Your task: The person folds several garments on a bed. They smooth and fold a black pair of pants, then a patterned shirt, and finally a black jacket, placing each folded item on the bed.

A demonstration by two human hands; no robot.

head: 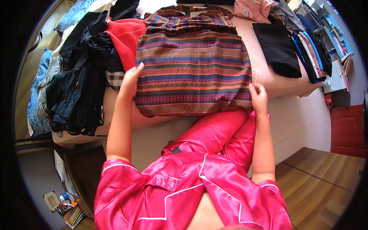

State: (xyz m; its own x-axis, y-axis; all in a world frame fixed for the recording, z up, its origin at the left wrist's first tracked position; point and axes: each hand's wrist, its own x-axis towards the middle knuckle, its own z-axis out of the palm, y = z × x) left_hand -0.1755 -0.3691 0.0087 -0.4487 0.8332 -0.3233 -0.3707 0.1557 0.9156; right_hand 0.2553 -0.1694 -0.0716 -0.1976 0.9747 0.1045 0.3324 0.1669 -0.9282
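A striped, patterned garment (195, 72) in brown, blue and red lies partly folded before me, its lower part spread flat. Its front edge hangs at the bed's edge, just above my knees. My left hand (132, 77) grips the garment's left side, thumb on top. On the opposite side, my right hand (258, 96) pinches the edge near the lower corner. Farther back, the garment's upper part lies bunched, with the collar beyond it. The fingers under the cloth are hidden.
Left of the garment lie a red garment (126, 37) and a heap of dark clothes (80, 80). A folded black garment (277, 50) lies to the right on the bed (270, 80), beside a row of folded clothes (312, 54). A pink garment (253, 10) is at the back.
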